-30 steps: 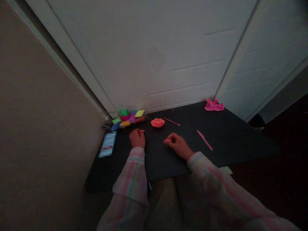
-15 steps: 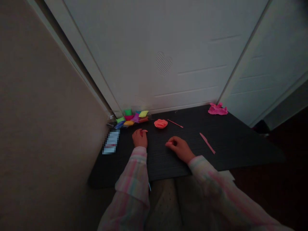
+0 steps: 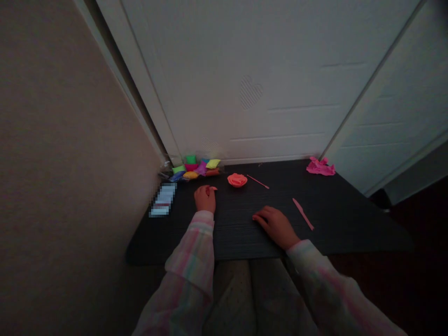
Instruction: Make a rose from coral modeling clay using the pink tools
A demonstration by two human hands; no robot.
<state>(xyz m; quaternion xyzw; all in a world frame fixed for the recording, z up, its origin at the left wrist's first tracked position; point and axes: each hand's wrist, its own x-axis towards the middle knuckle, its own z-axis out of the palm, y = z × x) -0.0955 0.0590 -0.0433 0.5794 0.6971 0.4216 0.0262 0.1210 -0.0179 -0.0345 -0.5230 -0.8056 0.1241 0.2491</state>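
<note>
My left hand point(image 3: 205, 199) rests on the black table with its fingers curled in. A reddish patch shows between the thumb and fingers, too small and dim to name. To its right, my right hand point(image 3: 276, 227) hovers or lies over the table, fingers bent and pressed together; whatever they hold, if anything, is hidden. Beyond the hands sits an orange-pink clay flower point(image 3: 237, 180) with layered petals. A thin pink modelling stick point(image 3: 258, 181) lies just right of the flower. Right of my right hand is a pink plastic knife point(image 3: 303, 214).
Colourful clay packets point(image 3: 191, 175) in clear wrapping lie at the back left. A blurred-out phone-like panel point(image 3: 163, 199) is at the left edge. Crumpled bright pink material point(image 3: 320, 166) sits at the back right. A white panelled door point(image 3: 280, 84) stands behind the black table point(image 3: 231, 242).
My right hand has moved right and toward me, away from my left hand. My left hand stays in nearly the same place, fingers still curled. The view has shifted slightly.
</note>
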